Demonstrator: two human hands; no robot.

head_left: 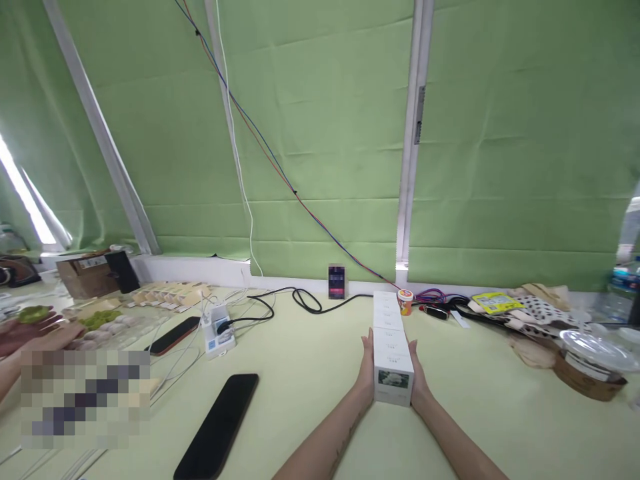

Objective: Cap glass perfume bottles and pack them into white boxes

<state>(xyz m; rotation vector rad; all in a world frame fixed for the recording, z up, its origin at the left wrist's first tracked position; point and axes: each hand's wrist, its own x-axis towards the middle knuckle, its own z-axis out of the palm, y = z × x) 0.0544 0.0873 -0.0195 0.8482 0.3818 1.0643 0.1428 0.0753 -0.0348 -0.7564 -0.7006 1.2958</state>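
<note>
A straight row of several small white boxes point(393, 343) stands on the table, running away from me toward the wall. The nearest box has a picture of a white flower with green leaves on its front point(393, 378). My left hand point(367, 367) presses along the left side of the row, and my right hand point(419, 373) along the right side, so the boxes are held between them. The fingers reach forward along the boxes and are partly hidden. Just beyond my right hand, a small orange and white tub point(405, 302) stands beside the row's far end.
A black phone point(217, 427) lies left of my arms, near a power strip point(219, 331) with cables. Another phone point(175, 335) lies farther left. A co-worker's hand point(50, 343) is at the far left. Right are a yellow packet point(497, 303) and a lidded bowl point(593, 363).
</note>
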